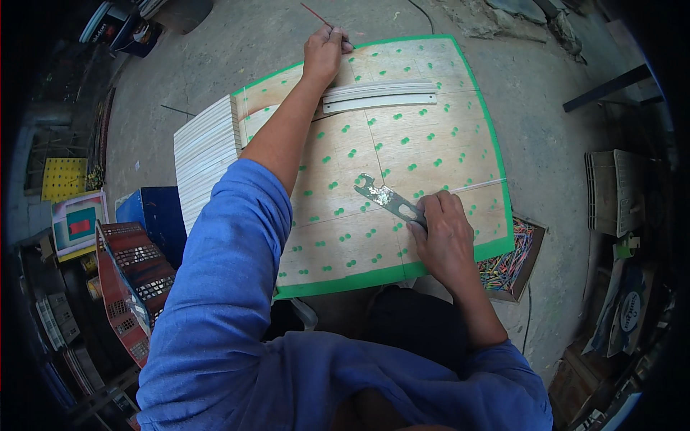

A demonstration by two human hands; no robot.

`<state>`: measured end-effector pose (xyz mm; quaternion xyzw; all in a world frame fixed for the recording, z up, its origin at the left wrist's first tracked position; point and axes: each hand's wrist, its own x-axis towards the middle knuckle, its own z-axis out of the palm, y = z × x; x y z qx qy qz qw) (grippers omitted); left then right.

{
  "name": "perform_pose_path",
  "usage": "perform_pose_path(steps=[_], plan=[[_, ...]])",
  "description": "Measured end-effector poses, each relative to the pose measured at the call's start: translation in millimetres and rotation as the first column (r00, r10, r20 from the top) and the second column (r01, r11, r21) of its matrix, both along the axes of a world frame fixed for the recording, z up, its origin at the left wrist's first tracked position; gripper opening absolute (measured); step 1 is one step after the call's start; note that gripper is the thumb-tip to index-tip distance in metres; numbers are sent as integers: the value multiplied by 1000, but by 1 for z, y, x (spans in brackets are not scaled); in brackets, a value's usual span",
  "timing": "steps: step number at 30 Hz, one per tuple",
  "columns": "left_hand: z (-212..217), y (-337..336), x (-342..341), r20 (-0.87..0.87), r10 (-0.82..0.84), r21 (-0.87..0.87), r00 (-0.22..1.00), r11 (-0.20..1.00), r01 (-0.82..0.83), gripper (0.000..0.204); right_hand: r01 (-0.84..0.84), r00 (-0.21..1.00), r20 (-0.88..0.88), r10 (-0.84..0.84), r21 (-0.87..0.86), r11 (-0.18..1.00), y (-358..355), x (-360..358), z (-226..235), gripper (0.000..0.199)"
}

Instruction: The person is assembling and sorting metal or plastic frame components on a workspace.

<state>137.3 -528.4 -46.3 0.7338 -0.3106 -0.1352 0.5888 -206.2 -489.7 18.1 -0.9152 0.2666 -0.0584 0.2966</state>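
We have our left hand (325,54) beyond the far edge of the board (338,269), its fingers closed around one end of a thin red stick (315,14) that points up and to the left. Our right hand (447,233) grasps the handle of the flat metal tool (382,194), whose notched end lies over the middle of the board, among the green dots; whether it touches the wood, we cannot tell. To handle these well, in our judgement, we should grip the tool firmly but hold it flat, so its notch does not scratch the surface. The stick looks slender, so a light pinch would serve better than squeezing. Our left forearm reaches across the board, close to the pale strips (379,95), therefore we should mind the sleeve and elbow, which could push them out of line.
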Motion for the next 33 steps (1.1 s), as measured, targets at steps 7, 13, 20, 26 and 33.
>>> perform_pose_path(steps=[7,13,20,26,33], plan=[[5,1,-7,137,-6,90,990,996,-7,24,-25,997,-67,29,53,998,-5,2,6,27],[-8,-2,4,-81,4,-96,997,995,-12,23,3,1000,-23,0,135,991,-8,-2,-3,28],[-2,-6,0,65,26,-11,998,1000,-25,25,-45,999,1,45,85,995,-13,-1,2,22],[5,-7,-11,187,12,42,982,999,-20,23,151,984,18,-176,425,893,-35,4,13,15],[9,-3,-18,403,28,71,915,996,-62,19,-181,726,356,-589,924,336,-107,84,39,19]])
